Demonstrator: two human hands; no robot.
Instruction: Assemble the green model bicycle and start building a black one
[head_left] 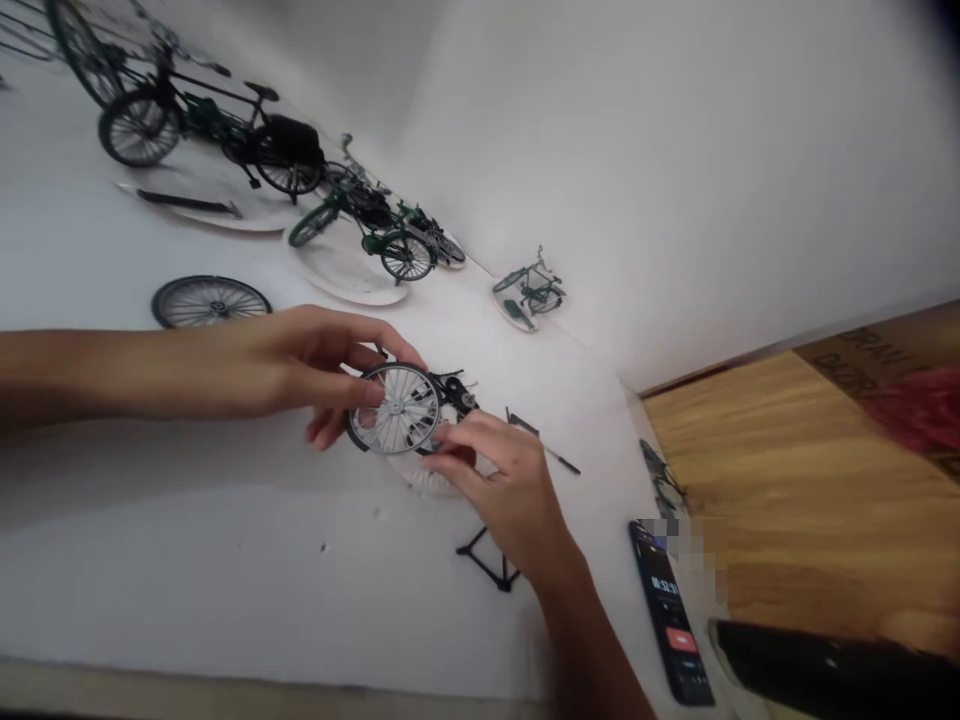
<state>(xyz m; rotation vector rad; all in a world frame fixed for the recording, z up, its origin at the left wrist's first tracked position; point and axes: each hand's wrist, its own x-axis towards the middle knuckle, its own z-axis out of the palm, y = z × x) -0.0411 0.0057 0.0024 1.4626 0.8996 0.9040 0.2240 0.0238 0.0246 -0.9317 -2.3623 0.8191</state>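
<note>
Black-rimmed silver-spoked wheel (pixel 391 408), dark green model bicycle (pixel 373 228)

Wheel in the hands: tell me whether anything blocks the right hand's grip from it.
Nothing visible does. The right hand has its fingers at the rim of the wheel, with no object between them; the left hand holds the wheel's opposite side.
</note>
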